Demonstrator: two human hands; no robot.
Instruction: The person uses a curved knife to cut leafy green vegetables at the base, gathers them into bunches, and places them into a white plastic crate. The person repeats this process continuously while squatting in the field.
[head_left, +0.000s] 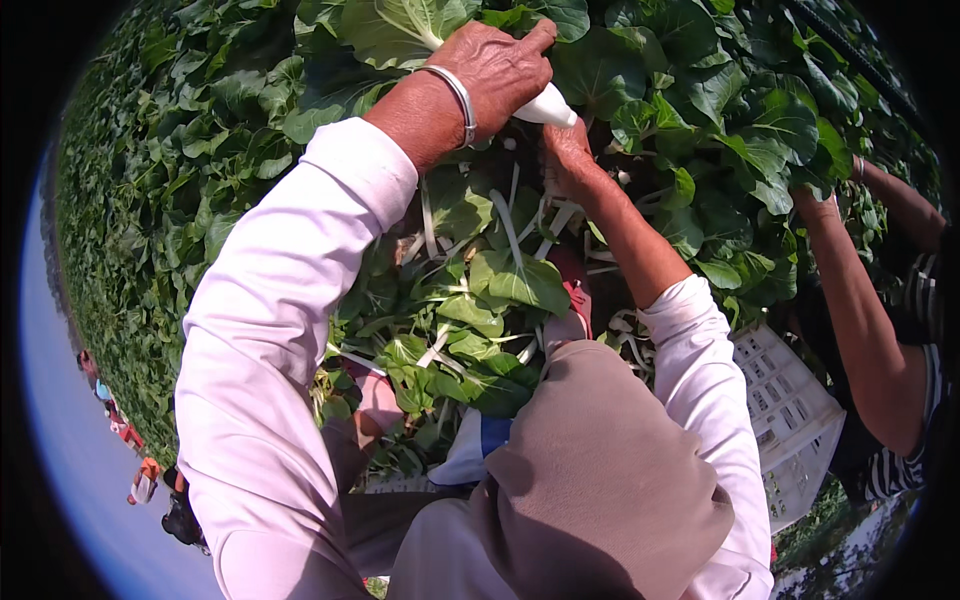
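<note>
My left hand (499, 75), with a light band around the wrist, is shut on a bok choy plant. The plant's thick white base (547, 109) sticks out below my fingers, and its broad green leaves (405, 30) spread beyond the hand to the upper left. Close under that base is my right hand (568, 150). Its fingers are mostly hidden, so I cannot see whether it holds anything. Cut-off leaves with white stalks (517, 277) lie in a loose heap on the ground between my feet. Uncut leafy plants (600, 71) grow just past my hands.
A white slatted plastic crate (787, 397) stands to my right. Beside it, a co-worker's arm (855, 300) reaches into the leaves. Dense greens (187, 150) cover the ground on the left. Distant people (145, 480) show at the far left. My knee (600, 435) rises below my hands.
</note>
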